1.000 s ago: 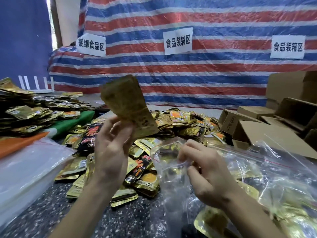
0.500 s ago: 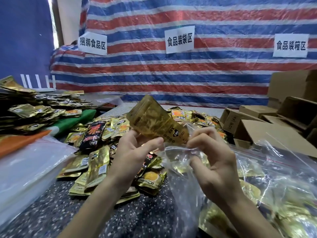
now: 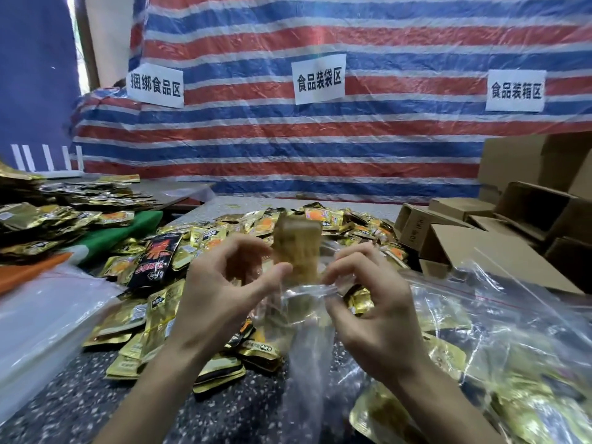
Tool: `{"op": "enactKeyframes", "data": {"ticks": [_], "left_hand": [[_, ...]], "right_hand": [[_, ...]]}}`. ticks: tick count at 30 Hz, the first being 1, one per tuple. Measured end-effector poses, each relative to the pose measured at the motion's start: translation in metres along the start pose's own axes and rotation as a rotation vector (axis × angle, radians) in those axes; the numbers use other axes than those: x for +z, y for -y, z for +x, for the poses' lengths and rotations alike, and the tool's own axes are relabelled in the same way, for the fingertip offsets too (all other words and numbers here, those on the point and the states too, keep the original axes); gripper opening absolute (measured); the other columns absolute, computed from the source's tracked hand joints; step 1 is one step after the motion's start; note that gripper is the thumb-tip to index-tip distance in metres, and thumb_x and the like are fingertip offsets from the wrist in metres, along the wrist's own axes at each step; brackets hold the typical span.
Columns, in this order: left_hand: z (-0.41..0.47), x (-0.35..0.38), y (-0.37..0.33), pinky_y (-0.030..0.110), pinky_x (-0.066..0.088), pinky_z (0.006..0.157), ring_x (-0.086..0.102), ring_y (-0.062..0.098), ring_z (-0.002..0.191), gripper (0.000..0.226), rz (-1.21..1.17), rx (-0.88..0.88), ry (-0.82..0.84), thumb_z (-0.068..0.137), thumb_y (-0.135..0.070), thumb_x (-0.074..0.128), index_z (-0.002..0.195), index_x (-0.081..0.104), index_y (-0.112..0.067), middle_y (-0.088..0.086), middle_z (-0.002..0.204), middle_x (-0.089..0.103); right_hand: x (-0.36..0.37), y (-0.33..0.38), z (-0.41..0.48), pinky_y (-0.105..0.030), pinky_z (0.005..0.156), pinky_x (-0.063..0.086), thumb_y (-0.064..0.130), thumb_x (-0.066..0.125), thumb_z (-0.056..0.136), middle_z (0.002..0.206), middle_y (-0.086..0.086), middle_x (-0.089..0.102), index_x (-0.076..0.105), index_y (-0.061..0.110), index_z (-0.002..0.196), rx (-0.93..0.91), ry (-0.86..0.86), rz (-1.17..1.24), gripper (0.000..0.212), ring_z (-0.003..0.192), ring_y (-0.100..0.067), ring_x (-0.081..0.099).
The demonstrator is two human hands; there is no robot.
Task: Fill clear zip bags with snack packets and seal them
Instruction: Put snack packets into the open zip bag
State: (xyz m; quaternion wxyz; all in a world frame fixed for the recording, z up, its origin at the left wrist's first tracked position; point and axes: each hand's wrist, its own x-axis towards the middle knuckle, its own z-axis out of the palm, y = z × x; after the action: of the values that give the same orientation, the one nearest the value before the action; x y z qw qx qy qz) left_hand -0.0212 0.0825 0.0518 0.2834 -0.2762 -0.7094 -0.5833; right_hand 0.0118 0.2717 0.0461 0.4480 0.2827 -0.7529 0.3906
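A gold snack packet stands upright, its lower end inside the mouth of a clear zip bag held above the table. My left hand pinches the packet's lower left edge between thumb and curled fingers; the view there is blurred. On the other side, my right hand pinches the bag's rim and holds the mouth apart. A heap of loose gold and black snack packets lies just beyond and to the left of my hands.
Filled clear bags lie at the right. Brown cardboard boxes stand at the back right. A stack of white plastic lies at the left, with more packets behind it. The speckled table shows in front.
My left hand has brought the gold packet down from up high and turned it upright into the bag's mouth. The right hand has stayed on the bag's rim.
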Motion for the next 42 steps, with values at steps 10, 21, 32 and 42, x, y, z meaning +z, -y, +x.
{"op": "enactKeyframes", "data": {"ticks": [10,21,32,42], "left_hand": [[0.009,-0.014,0.001,0.03,0.057,0.086,0.067,0.023,0.098,0.024,-0.762,0.019,-0.084,0.094,-0.01,0.044,0.111,0.061,-0.016,0.008,0.113,0.067],[0.008,-0.04,0.049,0.04,0.052,0.089,0.059,0.019,0.096,0.018,0.826,-0.603,0.209,0.084,-0.021,0.067,0.099,0.059,-0.025,-0.002,0.106,0.064],[0.006,-0.052,0.039,0.037,0.046,0.105,0.053,0.015,0.116,0.101,0.827,-0.751,0.816,0.072,-0.046,0.084,0.153,0.03,-0.023,-0.001,0.137,0.049],[0.008,-0.032,0.047,0.043,0.054,0.089,0.062,0.023,0.099,0.039,0.835,-0.533,0.252,0.083,-0.011,0.057,0.118,0.064,-0.026,0.001,0.118,0.064]], "right_hand": [[-0.002,-0.002,-0.001,-0.034,0.07,0.054,-0.002,0.069,0.078,0.087,-0.001,0.06,0.059,0.011,0.091,0.059,-0.122,0.081,0.021,0.082,-0.019,0.061],[-0.006,-0.006,-0.001,-0.039,0.07,0.058,-0.009,0.072,0.081,0.092,-0.007,0.063,0.059,0.01,0.096,0.124,-0.205,0.053,0.028,0.082,-0.025,0.066],[-0.006,-0.008,-0.001,-0.038,0.07,0.056,-0.006,0.072,0.083,0.09,-0.006,0.062,0.06,0.011,0.094,0.097,-0.179,0.052,0.024,0.082,-0.025,0.064],[-0.008,-0.007,0.0,-0.044,0.07,0.055,0.001,0.067,0.082,0.09,-0.007,0.062,0.06,0.01,0.094,0.07,-0.193,0.046,0.017,0.083,-0.027,0.064]]}}
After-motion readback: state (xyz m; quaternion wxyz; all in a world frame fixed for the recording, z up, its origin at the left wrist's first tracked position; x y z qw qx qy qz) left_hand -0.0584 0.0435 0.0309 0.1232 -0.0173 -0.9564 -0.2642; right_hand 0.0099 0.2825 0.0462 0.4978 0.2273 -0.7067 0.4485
